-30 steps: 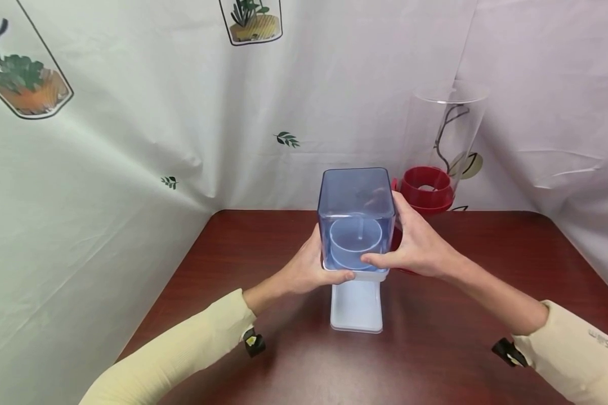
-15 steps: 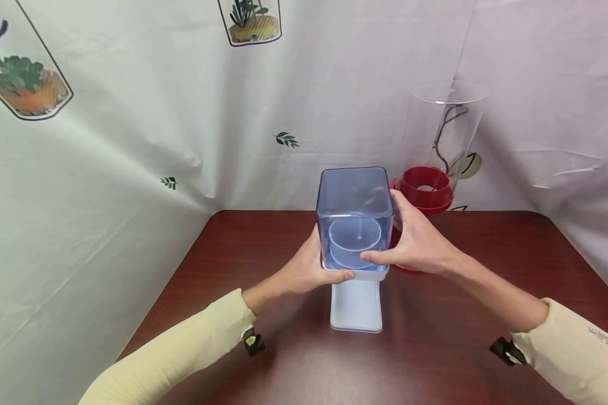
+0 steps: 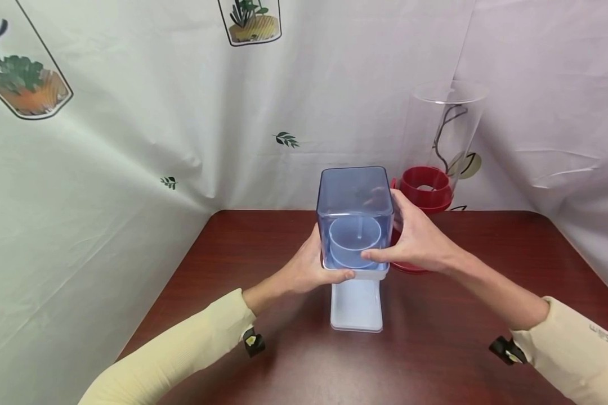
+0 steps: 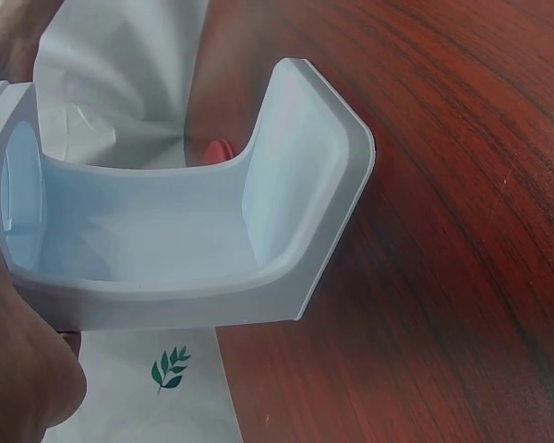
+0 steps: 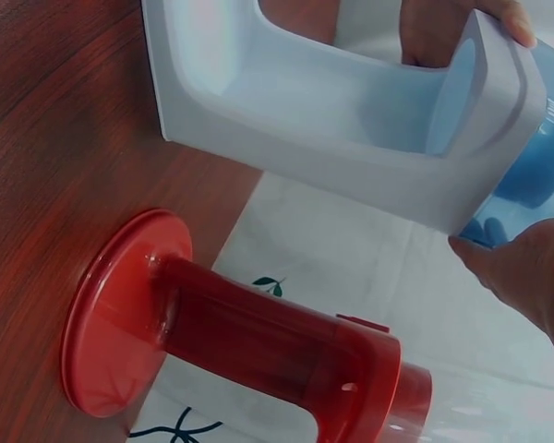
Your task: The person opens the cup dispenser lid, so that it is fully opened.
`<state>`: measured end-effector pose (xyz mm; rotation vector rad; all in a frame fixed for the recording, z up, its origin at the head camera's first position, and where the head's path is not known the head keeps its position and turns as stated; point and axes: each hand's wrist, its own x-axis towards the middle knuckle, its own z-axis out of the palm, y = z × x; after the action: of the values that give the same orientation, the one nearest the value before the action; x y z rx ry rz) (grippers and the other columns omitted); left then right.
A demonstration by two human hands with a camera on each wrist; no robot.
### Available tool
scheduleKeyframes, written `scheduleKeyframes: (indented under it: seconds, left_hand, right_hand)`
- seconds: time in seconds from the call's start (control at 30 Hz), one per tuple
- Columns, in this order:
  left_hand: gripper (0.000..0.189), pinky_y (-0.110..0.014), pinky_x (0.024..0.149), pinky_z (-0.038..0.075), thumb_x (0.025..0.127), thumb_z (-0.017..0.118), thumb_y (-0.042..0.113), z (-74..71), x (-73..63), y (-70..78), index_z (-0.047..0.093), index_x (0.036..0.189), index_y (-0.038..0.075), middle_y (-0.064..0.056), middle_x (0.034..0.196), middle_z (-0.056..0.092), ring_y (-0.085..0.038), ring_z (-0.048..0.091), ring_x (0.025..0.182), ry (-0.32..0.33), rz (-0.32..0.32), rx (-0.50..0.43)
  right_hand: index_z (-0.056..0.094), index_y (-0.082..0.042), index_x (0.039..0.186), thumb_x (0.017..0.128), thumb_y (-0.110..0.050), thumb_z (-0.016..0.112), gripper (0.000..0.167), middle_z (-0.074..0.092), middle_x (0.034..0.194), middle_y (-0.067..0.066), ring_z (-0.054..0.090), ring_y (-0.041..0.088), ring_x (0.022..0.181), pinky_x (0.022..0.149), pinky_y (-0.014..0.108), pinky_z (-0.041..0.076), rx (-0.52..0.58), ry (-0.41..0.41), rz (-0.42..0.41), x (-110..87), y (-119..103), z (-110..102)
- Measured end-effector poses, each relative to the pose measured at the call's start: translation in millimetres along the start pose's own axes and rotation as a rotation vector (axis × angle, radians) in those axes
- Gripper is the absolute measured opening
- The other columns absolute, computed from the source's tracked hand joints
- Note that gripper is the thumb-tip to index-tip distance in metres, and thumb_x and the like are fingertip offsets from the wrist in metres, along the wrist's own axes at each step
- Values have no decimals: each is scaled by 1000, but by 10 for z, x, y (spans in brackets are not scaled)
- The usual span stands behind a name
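Note:
A blue see-through square container (image 3: 354,191) sits on a white stand (image 3: 357,306) with a flat foot, directly in front of me. A round ring shows inside the container. My left hand (image 3: 306,267) grips the stand's collar and the container's bottom on the left, thumb across the front. My right hand (image 3: 423,239) holds the container's right side, its thumb on the front face. Fingers behind the container are hidden. In the left wrist view the white stand (image 4: 166,221) shows its hollow column and foot. Below the stand in the right wrist view is a red stand (image 5: 249,323).
Behind my right hand stands the red stand (image 3: 425,188) carrying a tall clear cylinder (image 3: 443,129). Both stands are over a dark red wooden table (image 3: 263,236). A pale cloth with plant prints (image 3: 243,101) hangs behind and along the sides.

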<state>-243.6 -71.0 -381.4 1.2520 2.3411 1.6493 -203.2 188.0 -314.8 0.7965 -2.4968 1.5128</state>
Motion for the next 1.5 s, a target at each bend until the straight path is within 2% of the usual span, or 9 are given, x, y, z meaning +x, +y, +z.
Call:
scheduleKeyframes:
  seconds: [0.17,0.4,0.7,0.93,1.1,1.2,1.27,1.37,1.5]
  left_hand:
    - [109,-41,110,49,76,95,15,3,-10,12,25,159,20,-4,143,55,-20,59,125,7,0,-4]
    - [107,-39,110,49,77,95,14,-1,-12,22,25,158,22,-1,142,55,-17,59,125,0,-16,3]
    - [106,-41,109,50,79,93,18,2,-18,6,24,158,24,-1,143,54,-18,60,125,-7,-21,1]
    - [107,-41,110,49,78,92,14,9,-24,43,23,159,20,-5,144,53,-21,58,126,-2,-30,1]
    - [110,-43,111,48,77,91,8,14,-15,109,21,160,12,-12,145,53,-28,58,127,-5,-18,-23]
    - [106,-41,110,49,78,90,10,8,2,107,24,160,13,-10,144,54,-25,58,127,-24,-3,-13]
    - [100,-40,110,49,79,90,12,1,19,83,29,159,14,-7,142,57,-21,59,125,-37,19,18]
    - [90,-38,109,50,82,89,16,-9,38,43,37,156,16,-3,139,60,-18,60,124,-57,48,57]
    - [86,-38,108,51,84,88,21,-12,32,20,39,154,21,1,140,59,-16,60,125,-70,36,40]
  right_hand:
    - [37,-12,153,72,-19,96,100,57,139,6,63,27,123,97,35,58,13,-14,8,16,-7,-9]
    - [36,-13,154,72,-20,96,101,56,140,6,62,28,124,99,45,58,16,-26,17,26,-11,-12]
    - [36,-12,153,73,-19,96,100,56,140,7,63,29,125,99,42,58,19,-38,24,40,-17,-20]
    - [36,-12,153,72,-20,96,102,55,140,6,59,26,124,99,50,58,-19,-24,-25,25,-9,-7]
    - [36,-14,153,73,-19,96,100,55,139,4,58,24,124,97,38,58,-14,-12,-46,13,3,-1]
    - [36,-13,155,72,-19,97,103,54,140,3,58,23,124,98,31,56,-27,-1,-75,16,-21,2]
    - [35,-13,156,70,-19,98,107,54,142,4,58,24,125,102,35,55,-48,8,-112,28,-63,-2]
    - [33,-12,158,68,-20,100,112,52,144,4,58,26,129,110,47,51,-75,18,-147,42,-129,-14]
    - [34,-11,157,70,-18,99,110,52,144,4,57,25,130,112,54,48,-57,13,-116,24,-146,-13]
